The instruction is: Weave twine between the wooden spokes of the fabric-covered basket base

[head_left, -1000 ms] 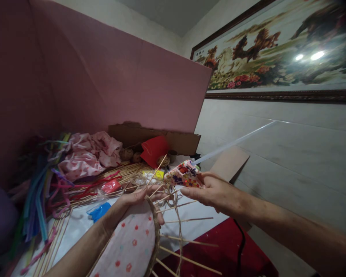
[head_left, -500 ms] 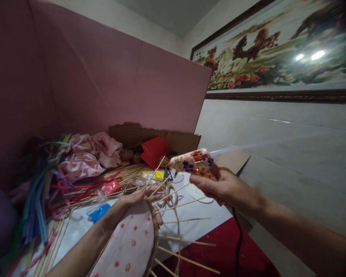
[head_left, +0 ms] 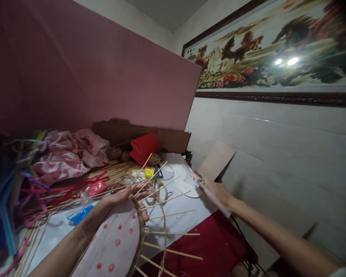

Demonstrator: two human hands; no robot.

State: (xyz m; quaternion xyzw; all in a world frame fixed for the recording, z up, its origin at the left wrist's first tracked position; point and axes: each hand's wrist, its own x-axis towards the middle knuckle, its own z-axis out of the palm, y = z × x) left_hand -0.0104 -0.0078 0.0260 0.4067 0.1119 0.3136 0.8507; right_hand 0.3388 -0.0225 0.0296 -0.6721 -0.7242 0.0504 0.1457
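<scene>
My left hand (head_left: 119, 197) is closed on the rim of a round basket base (head_left: 115, 240) covered in pink fabric with red flowers, its fingers curling behind the edge. Thin wooden sticks (head_left: 173, 233) fan out from the twine-wrapped rim. A loose strand of twine (head_left: 164, 225) crosses several of them. On the right, my right hand (head_left: 220, 191) grips a flower-patterned glue gun (head_left: 198, 179), low and apart from the base. A pale glue stick (head_left: 217, 202) juts from its back, and a dark cord hangs below. Scissors (head_left: 153, 194) lie behind the sticks, partly hidden.
White paper discs (head_left: 187, 188) lie on the white tabletop (head_left: 175, 204) beside a red cloth (head_left: 207, 242). Crumpled pink fabric (head_left: 60, 154), pipe cleaners (head_left: 8, 215), a red packet (head_left: 96, 187) and a blue packet (head_left: 80, 215) crowd the left. Cardboard (head_left: 173, 140) stands behind.
My right hand has lowered the glue gun and drawn it away from the sticks toward the table's right side. The view has turned slightly right; my left hand keeps its hold on the base.
</scene>
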